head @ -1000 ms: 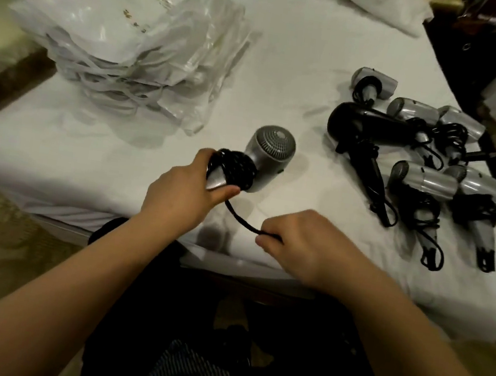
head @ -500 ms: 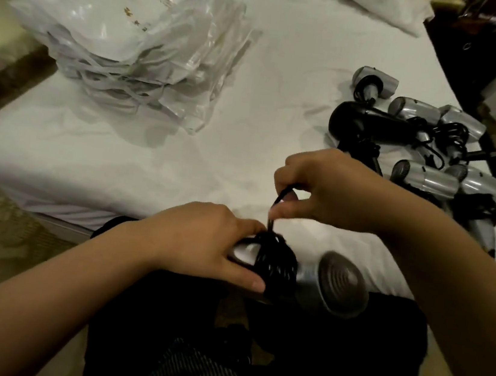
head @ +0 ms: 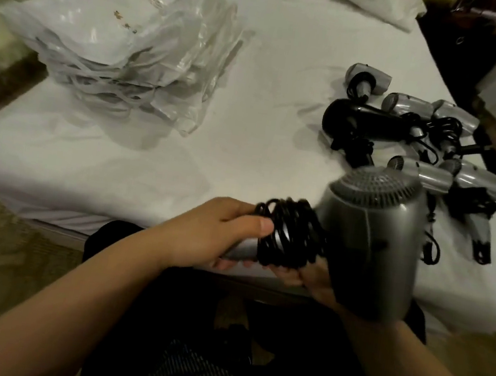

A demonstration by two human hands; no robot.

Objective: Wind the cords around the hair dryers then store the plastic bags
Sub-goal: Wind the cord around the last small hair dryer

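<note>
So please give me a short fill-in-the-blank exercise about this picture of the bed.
1. The left hand grips the ____ of the silver hair dryer.
2. The black cord is ____ around that handle.
3. The pile of plastic bags lies on the ____ side of the bed.
4. Among the dryers lying on the bed, one is ____.

Missing words: handle; wound; left; black

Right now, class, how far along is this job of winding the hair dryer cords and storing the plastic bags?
Done: six hair dryers lie grouped on the bed, cords apparently bundled. In hand: the left hand grips the handle of a silver dryer with its black cord coiled round it; the right hand, mostly hidden, is under the coil. Left: the stack of plastic bags sits untouched.
</note>
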